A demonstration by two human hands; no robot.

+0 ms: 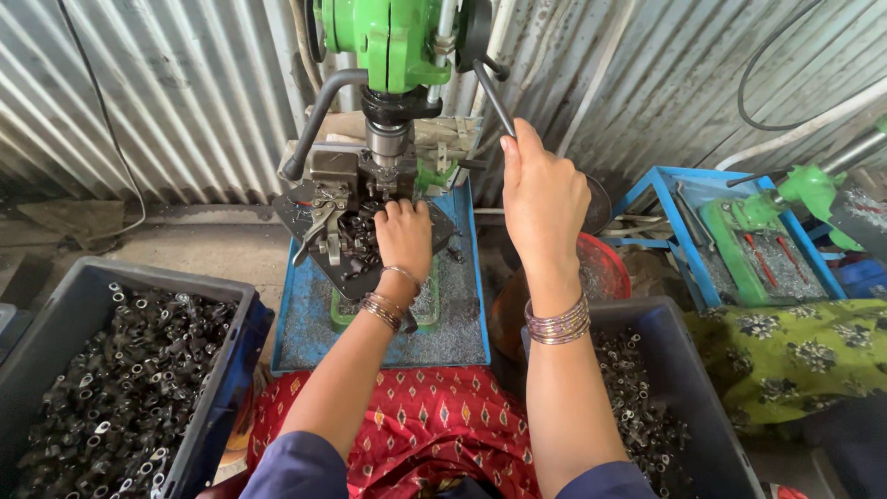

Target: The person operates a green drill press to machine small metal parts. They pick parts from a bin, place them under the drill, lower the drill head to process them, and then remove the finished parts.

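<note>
A green drill press [388,42] stands in front of me on a blue tray table [462,333]. My right hand [540,199] is shut on its black feed lever [492,92], raised to the right of the spindle. My left hand [404,236] rests on the dark work table under the chuck [388,139], fingers curled over small dark metal parts [356,236] by a clamp fixture [323,208]. Whether it pinches one part is hidden. Both wrists wear bangles.
A dark bin [55,305] full of small metal rings sits at my left; another bin [679,370] of similar parts at my right. A second green press on a blue table [661,189] stands far right. Corrugated metal wall behind. Red patterned cloth covers my lap.
</note>
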